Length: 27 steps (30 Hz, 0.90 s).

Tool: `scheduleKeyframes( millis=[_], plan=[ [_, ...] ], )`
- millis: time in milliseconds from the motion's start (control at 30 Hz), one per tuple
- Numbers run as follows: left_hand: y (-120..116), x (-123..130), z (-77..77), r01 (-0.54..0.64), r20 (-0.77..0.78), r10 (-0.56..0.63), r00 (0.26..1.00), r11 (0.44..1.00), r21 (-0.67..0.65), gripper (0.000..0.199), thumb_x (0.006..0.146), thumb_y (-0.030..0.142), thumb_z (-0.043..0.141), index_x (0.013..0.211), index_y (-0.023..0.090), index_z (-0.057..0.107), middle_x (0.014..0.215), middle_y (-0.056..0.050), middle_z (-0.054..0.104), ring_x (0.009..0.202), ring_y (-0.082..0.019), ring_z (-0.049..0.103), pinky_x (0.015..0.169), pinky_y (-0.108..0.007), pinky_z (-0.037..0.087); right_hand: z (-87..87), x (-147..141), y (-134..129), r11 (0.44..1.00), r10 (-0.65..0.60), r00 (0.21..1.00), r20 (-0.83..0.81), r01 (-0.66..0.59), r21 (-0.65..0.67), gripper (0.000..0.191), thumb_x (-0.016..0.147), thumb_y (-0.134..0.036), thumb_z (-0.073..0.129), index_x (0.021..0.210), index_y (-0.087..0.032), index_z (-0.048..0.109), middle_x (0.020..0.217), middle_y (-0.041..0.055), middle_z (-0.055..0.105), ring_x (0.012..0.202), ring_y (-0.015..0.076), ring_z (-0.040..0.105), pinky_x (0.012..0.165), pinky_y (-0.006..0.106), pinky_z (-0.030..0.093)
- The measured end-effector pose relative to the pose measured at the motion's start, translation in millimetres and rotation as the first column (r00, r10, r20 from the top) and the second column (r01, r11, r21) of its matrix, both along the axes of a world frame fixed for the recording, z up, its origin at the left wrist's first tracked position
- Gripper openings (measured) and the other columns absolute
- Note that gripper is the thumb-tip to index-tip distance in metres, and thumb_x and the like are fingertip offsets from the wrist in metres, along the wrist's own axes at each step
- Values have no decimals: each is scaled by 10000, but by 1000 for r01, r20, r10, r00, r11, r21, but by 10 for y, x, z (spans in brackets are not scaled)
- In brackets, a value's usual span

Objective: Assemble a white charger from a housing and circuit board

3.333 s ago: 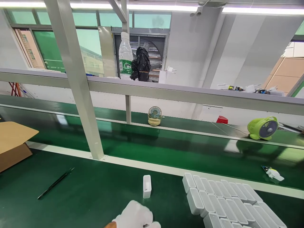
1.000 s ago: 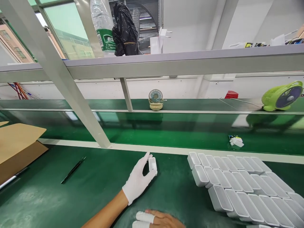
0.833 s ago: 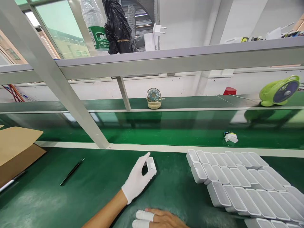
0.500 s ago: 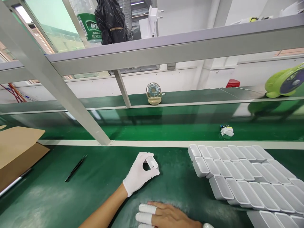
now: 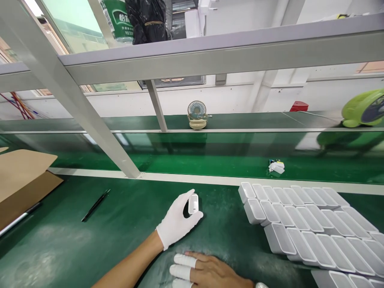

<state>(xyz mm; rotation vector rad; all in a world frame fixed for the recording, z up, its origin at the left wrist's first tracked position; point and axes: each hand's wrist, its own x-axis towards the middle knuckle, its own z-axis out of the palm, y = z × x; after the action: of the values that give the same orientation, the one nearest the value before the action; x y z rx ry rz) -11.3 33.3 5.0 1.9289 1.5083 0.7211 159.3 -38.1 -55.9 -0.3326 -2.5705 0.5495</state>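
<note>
Pick-up step. The gloved left hand (image 5: 175, 222) has its grip closed on a small white case (image 5: 193, 204), held just above the green surface (image 5: 90, 248). The right hand (image 5: 207, 274) lies flat nearer the body, its grip empty. Next: carrying the case toward the white trays (image 5: 300, 224) to the right calls for a steady pinch.

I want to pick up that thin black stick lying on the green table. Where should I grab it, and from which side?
Grab the thin black stick around its middle, coming straight down from above, fingers pinching across its width. It lies flat and slanted on the green table, with open space on both sides. A middle grip should keep it balanced; the ends look pointed. The left hand, holding a small white case, is nearest.
</note>
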Motion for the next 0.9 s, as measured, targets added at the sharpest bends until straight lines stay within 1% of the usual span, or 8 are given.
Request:
scheduleKeyframes(
  millis=[133, 300, 467, 567, 633, 700, 800, 900],
  plan=[
    [2, 2, -14, 14, -6, -14, 1000, 999, 30, 617, 870, 371, 635, 1440, 232, 444, 1444, -100, 552, 1346, -273, 523, 1174, -487, 398, 15, -12, 8, 1000, -2, 1000, -3, 2, 27, 390, 1068, -259, 418, 1445, -175, 471, 1422, 47, 616, 1379, 107, 505, 1234, 249, 269],
    [-18, 2, -5, 32, -17, -31, 999, 999, 36, 619, 879, 366, 626, 1449, 226, 427, 1449, -109, 539, 1351, -270, 514, 1179, -483, 389, -78, 22, 4, 990, 34, 999, 13, -36, 139, 355, 1060, -254, 443, 1405, -219, 520, 1472, 37, 572, 1443, 131, 422, 1254, 294, 246],
    [25, -26, -14, 6, -21, -5, 1000, 999, 52, 599, 927, 411, 572, 1472, 232, 402, 1482, -114, 509, 1385, -276, 479, 1194, -498, 363, -189, 78, 11, 981, 18, 999, 36, -24, 194, 359, 1025, -393, 522, 1358, -270, 569, 1529, 12, 509, 1495, 175, 337, 1257, 310, 244],
    [88, -37, -16, -14, -10, 14, 1000, 999, 38, 612, 924, 434, 579, 1480, 252, 397, 1491, -101, 508, 1401, -287, 465, 1202, -521, 346, -196, 90, 56, 977, 26, 996, 82, -42, 207, 346, 1028, -426, 498, 1315, -262, 599, 1511, 5, 531, 1486, 152, 353, 1261, 285, 219],
    [123, -38, -9, -23, 27, 22, 999, 1000, 16, 643, 900, 428, 611, 1483, 265, 395, 1490, -92, 515, 1387, -294, 481, 1196, -525, 356, -168, 102, 97, 975, 41, 994, 105, -63, 215, 324, 1043, -396, 469, 1283, -238, 618, 1487, 9, 558, 1484, 129, 354, 1265, 267, 187],
    [148, -38, 5, -44, 111, 46, 993, 999, -18, 662, 891, 431, 617, 1489, 270, 386, 1477, -92, 530, 1344, -290, 525, 1170, -518, 396, -120, 122, 134, 972, 49, 992, 119, -75, 225, 319, 1054, -374, 442, 1257, -215, 630, 1472, 13, 573, 1495, 114, 325, 1268, 255, 165],
    [174, -52, 30, -74, 270, 89, 959, 995, -63, 630, 920, 484, 553, 1480, 244, 393, 1440, -116, 558, 1270, -279, 583, 1123, -504, 449, -11, 153, 171, 963, 73, 988, 133, -104, 249, 334, 1065, -353, 409, 1244, -169, 623, 1484, 33, 557, 1527, 112, 242, 1274, 258, 142],
    [193, -86, 38, -93, 357, 110, 928, 993, -67, 598, 953, 534, 472, 1455, 213, 422, 1409, -129, 579, 1278, -270, 575, 1148, -503, 418, 148, 168, 173, 951, 85, 985, 150, -125, 281, 325, 1065, -326, 406, 1215, -135, 622, 1480, 60, 554, 1538, 134, 210, 1279, 287, 132]
  ],
)
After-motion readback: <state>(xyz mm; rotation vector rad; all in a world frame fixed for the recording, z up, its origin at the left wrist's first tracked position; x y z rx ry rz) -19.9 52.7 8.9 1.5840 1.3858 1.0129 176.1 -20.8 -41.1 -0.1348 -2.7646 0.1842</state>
